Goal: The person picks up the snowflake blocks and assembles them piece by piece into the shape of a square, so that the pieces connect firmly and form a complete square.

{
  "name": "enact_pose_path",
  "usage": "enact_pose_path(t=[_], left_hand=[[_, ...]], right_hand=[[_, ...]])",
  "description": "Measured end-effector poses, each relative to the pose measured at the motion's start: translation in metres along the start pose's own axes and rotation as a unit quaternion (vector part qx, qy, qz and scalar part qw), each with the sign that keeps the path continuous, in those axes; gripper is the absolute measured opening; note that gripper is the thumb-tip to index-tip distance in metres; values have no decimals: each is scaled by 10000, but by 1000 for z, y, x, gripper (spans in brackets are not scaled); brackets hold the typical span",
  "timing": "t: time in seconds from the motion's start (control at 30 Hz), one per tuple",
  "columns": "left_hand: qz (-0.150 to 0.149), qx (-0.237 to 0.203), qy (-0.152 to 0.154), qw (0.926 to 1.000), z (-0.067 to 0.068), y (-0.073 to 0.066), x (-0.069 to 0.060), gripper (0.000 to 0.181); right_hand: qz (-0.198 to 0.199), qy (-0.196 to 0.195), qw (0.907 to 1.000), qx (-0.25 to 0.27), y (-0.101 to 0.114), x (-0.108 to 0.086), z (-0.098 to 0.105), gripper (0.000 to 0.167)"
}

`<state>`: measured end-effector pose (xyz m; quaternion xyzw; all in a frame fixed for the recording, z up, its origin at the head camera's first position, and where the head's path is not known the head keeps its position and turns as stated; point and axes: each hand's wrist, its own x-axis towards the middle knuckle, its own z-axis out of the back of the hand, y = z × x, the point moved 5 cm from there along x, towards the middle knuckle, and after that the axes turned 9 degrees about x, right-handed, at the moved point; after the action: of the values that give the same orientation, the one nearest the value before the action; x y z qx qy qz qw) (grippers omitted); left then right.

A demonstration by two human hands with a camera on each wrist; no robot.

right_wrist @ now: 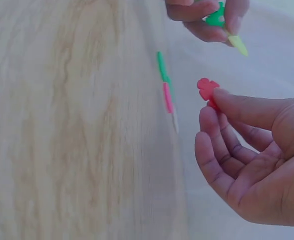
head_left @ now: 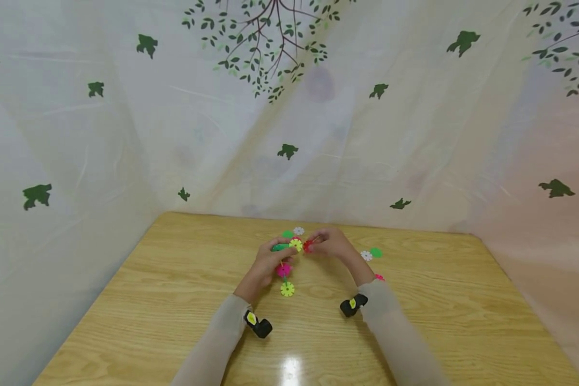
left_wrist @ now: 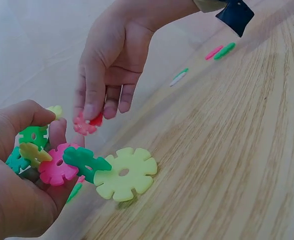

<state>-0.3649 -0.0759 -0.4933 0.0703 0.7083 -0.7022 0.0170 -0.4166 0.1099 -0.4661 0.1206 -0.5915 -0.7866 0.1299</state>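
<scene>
My left hand [head_left: 269, 260] holds a chain of notched plastic discs joined edge to edge. In the left wrist view the chain runs from a green disc [left_wrist: 34, 136] past a pink disc [left_wrist: 59, 164] and a darker green one [left_wrist: 88, 164] to a pale yellow disc [left_wrist: 126, 174] at its hanging end. Another yellow disc [head_left: 295, 245] sticks out by the left fingertips, towards the other hand. Between thumb and fingers my right hand [head_left: 332, 244] pinches a red notched disc [right_wrist: 208, 89]. A small gap separates the red disc from the chain.
On the wooden table [head_left: 183, 279], a white disc [head_left: 298, 231] and a green disc [head_left: 288, 234] lie behind the hands. To the right are another white disc [head_left: 366, 255], a green one [head_left: 376, 252] and a pink one [head_left: 379, 277], partly behind the right forearm. A printed curtain [head_left: 222, 161] borders the table's back.
</scene>
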Motion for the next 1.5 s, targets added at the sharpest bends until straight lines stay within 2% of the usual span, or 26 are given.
enact_pose_path(t=[0.17,0.3,0.77,1.2,1.5], left_hand=[[-3,18,5,10000,1,0,-1,34],[-5,86,4,10000,1,1,1,33],[12,-172,29,9998,2,-1,0,32],[-105,51,51,9999,1,-2,-1,24],[-78,-37,-52,9999,0,-2,-2,23]], right_hand=[[395,-44,9986,358,6,-9,-1,27],[474,-103,9973,552,9,-12,-4,25],[904,-141,9939,611,15,-14,-8,18],[1175,-222,9924,277,17,-15,-8,12],[1504,-212,9884,48,23,-17,-10,6]])
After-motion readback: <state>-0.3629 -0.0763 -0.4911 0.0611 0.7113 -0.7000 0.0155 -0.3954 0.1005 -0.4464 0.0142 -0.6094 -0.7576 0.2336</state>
